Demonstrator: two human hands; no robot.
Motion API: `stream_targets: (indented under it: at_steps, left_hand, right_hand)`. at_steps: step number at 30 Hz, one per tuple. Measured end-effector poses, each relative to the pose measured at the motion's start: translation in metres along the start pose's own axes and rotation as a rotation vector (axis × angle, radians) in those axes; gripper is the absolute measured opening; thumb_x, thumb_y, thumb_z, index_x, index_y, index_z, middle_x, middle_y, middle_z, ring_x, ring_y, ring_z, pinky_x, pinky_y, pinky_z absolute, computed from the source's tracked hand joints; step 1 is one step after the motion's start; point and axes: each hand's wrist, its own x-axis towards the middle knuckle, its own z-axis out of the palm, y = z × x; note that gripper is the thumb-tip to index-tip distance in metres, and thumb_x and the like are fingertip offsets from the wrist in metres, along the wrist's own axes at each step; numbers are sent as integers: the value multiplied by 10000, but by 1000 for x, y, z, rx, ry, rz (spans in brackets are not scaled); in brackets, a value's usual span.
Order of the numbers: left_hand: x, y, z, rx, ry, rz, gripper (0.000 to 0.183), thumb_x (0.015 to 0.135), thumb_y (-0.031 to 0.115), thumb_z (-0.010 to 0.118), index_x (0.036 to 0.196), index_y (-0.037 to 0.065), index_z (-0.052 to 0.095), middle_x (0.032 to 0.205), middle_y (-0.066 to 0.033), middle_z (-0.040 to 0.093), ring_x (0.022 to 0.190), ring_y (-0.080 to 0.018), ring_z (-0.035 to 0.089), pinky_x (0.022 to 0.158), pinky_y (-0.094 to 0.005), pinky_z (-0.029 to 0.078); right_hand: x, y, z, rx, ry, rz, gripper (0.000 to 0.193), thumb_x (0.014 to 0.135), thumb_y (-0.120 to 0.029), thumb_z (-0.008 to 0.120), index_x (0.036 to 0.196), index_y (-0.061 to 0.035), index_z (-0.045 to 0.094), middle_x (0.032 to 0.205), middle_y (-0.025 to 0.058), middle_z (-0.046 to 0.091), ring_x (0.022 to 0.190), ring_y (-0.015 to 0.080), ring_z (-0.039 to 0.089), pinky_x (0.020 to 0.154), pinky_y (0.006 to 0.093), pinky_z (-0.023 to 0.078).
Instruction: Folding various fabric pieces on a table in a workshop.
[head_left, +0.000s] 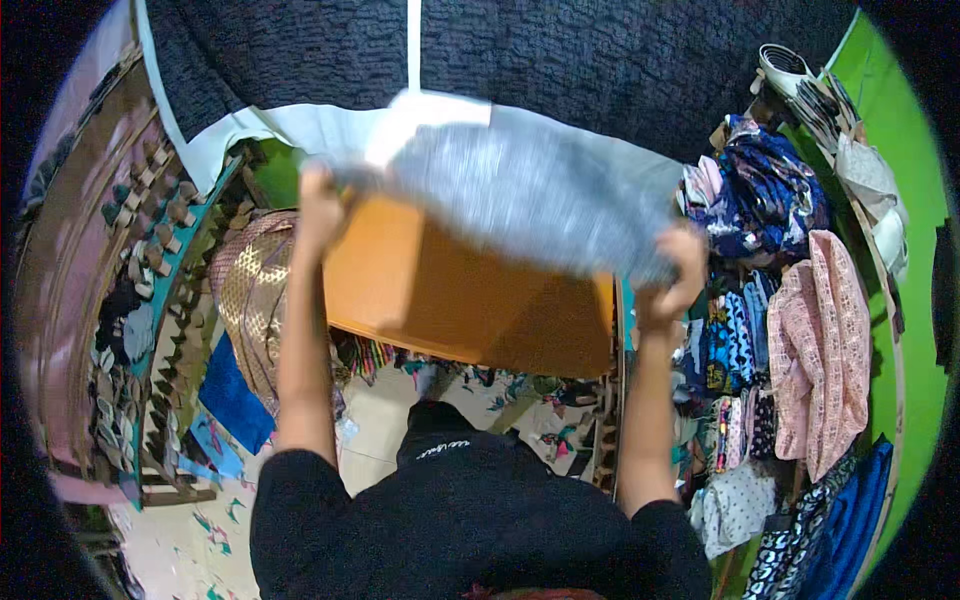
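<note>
A grey-blue piece of fabric (510, 190), smeared by motion, stretches between my two raised hands above an orange tabletop (470, 300). My left hand (322, 210) is closed on its left end, and my right hand (680, 265) grips the lower right corner. The right end hangs lower than the left. A white patch (440, 108) shows along the fabric's upper left edge; I cannot tell whether it is part of it. The fabric's shadow falls on the tabletop.
Patterned brown cloth (250, 280) hangs left of the table, beside wooden racks (150, 230) of small items. On the right are a navy floral bundle (770, 190), pink cloth (825, 350) and folded fabrics (735, 330). Scraps litter the tiled floor (370, 430). A dark curtain (560, 60) hangs behind.
</note>
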Motion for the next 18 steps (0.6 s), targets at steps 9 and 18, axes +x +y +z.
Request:
stream_targets:
  at_steps: [9,18]
  left_hand:
    - [-348,37,69,-185,-509,-573,243,689,26,377,727,-41,607,735,-126,618,731,-199,591,701,-273,449]
    - [-322,33,6,-323,-731,-597,303,569,-145,399,760,-31,605,735,-107,608,746,-168,563,694,-268,432]
  right_hand:
    - [-273,-153,-119,147,-760,1093,161,626,-37,543,765,42,555,764,146,541,736,290,533,674,328,427]
    - [-235,-178,-129,-104,-813,925,142,704,-92,531,789,17,565,818,136,563,849,277,523,761,327,394]
